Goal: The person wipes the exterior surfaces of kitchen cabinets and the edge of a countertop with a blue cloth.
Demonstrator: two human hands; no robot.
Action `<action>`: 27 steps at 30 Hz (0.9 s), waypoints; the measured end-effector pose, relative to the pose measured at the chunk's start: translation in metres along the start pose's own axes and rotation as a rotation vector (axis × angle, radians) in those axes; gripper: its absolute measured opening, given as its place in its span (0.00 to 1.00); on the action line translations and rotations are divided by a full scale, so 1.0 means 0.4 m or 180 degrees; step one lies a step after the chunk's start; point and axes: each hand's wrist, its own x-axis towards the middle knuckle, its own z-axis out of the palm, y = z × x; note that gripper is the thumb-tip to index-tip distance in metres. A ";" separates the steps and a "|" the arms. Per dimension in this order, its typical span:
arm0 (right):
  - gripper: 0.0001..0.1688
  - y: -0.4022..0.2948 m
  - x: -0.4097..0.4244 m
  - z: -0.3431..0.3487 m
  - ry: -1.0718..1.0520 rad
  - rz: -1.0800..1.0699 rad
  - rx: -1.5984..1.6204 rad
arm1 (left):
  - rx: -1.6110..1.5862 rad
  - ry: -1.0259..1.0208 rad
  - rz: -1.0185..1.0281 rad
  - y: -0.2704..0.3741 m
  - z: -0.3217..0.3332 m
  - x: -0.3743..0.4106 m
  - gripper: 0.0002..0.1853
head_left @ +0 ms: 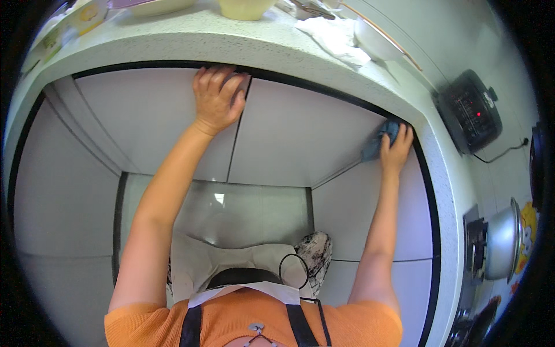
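Observation:
My left hand (218, 97) rests with bent, spread fingers on the top edge of a pale cabinet door (151, 117), beside the gap to the neighbouring door (303, 130). The fingertips reach the dark strip under the counter, and nothing shows in that hand. At the right inner corner, my right hand (396, 145) presses a blue cloth (379, 141) against the top of the cabinet fronts, just below the countertop. The cloth hangs down from the fingers towards the corner seam.
A speckled counter (260, 45) curves around me. On it stand a yellow bowl (246, 8), crumpled white tissue (331, 37), a white bowl (377, 41) with chopsticks (386, 37), a black electric cooker (470, 112) and a metal pot (501, 243) on the stove.

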 end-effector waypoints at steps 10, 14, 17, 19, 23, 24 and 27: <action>0.32 -0.030 -0.015 0.058 0.0596 -0.0083 0.0087 | -0.0585 -0.0247 -0.0415 0.031 -0.071 0.042 0.20; 0.33 -0.246 -0.011 0.067 0.0598 -0.0810 0.0670 | -0.0689 -0.0212 -0.0576 0.028 -0.084 0.042 0.21; 0.33 -0.432 0.015 0.057 0.0442 -0.1066 0.0945 | -0.0834 -0.0395 -0.0710 0.024 -0.094 0.046 0.22; 0.35 -0.566 0.023 0.040 0.0273 -0.1083 0.1147 | -0.0989 -0.0460 -0.0784 0.022 -0.110 0.060 0.24; 0.41 -0.721 0.042 0.015 0.0183 -0.1299 0.1516 | -0.1392 -0.0499 -0.1093 0.025 -0.118 0.072 0.27; 0.42 -0.728 0.043 0.020 0.0230 -0.1330 0.1549 | -0.1269 -0.0468 -0.0950 0.020 -0.112 0.070 0.27; 0.42 -0.695 0.044 0.005 0.0293 -0.1501 0.1412 | -0.0706 -0.0747 -0.0530 0.019 -0.109 0.072 0.25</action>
